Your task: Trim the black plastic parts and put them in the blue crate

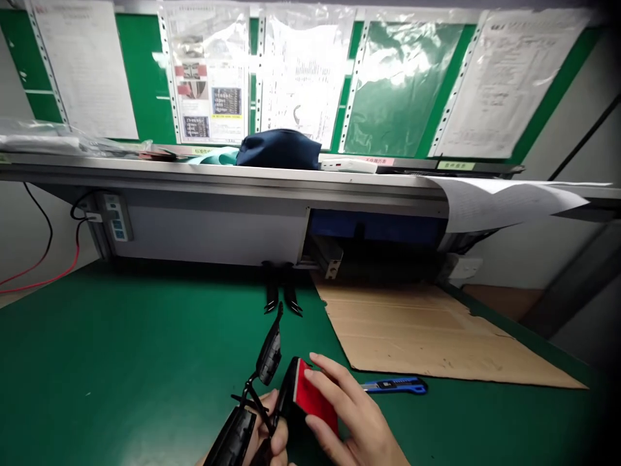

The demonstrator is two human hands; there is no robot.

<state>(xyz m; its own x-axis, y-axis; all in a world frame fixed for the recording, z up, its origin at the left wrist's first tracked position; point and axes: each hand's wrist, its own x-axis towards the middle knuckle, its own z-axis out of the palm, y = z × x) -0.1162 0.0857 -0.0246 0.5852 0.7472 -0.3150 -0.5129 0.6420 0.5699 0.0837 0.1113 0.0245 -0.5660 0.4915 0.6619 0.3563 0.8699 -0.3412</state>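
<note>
- Your right hand (349,414) presses its fingers flat on one red pad (315,401) stuck to a black part (291,388); the grip is loose, more a press than a clasp.
- Your left hand (272,440) is closed around a black plastic piece (237,433), low in view, just left of the red pad.
- The pad looks seated already; whether its cover is peeled, you cannot tell.
- One blue knife (395,386) lies right of the pad, untouched.
- One cardboard sheet (427,330) lies beyond it on the green bench (121,362).
- Two black clips (281,298) stand behind the pad.
</note>
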